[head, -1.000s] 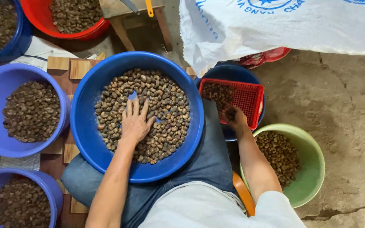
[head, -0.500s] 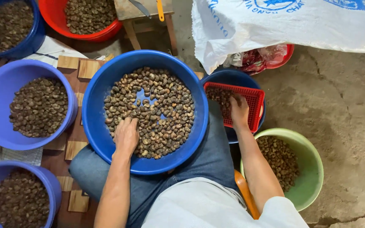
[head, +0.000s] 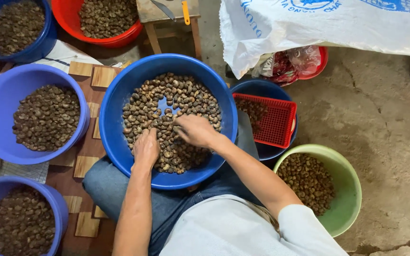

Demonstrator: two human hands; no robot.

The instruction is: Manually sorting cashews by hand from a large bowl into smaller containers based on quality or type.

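Nuts (head: 186, 102), brown and curved, fill the big blue basin (head: 115, 118) on the person's lap, under both hands. Left hand (head: 145, 148) lies loosely curled on them; right hand (head: 195, 130) rests beside it, fingers bent, its grip unclear. Half a second ago the right hand was over the red basket (head: 274, 121), now off to its right.

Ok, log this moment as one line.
left hand: on nuts | right hand: on nuts | blue basin: on lap | red basket: beside
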